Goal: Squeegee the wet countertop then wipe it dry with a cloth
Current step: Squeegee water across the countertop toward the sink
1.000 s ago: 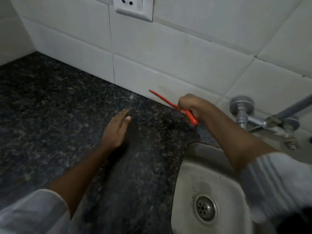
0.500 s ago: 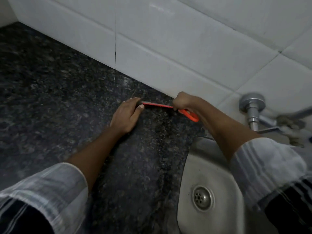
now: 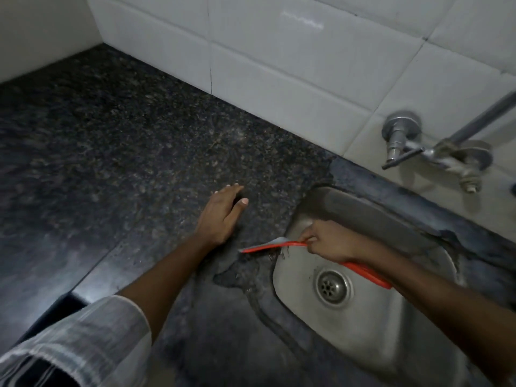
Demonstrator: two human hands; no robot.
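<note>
A dark speckled granite countertop (image 3: 117,152) fills the left and centre of the view. My right hand (image 3: 331,241) is closed around a red squeegee (image 3: 268,246). Its blade lies across the counter's edge at the left rim of the sink, and its red handle sticks out behind my wrist over the basin. Water pools and runs on the stone just in front of the blade. My left hand (image 3: 223,213) rests flat on the counter to the left of the blade, fingers together, holding nothing. No cloth is in view.
A steel sink (image 3: 371,328) with a round drain (image 3: 333,286) sits at the right. A metal tap (image 3: 427,149) juts from the white tiled wall (image 3: 279,60) above it. The counter's front edge runs at the lower left.
My right hand has pulled the squeegee from near the back wall toward me to the sink's left rim. My left hand has come off the blade tip and lies flat on the counter.
</note>
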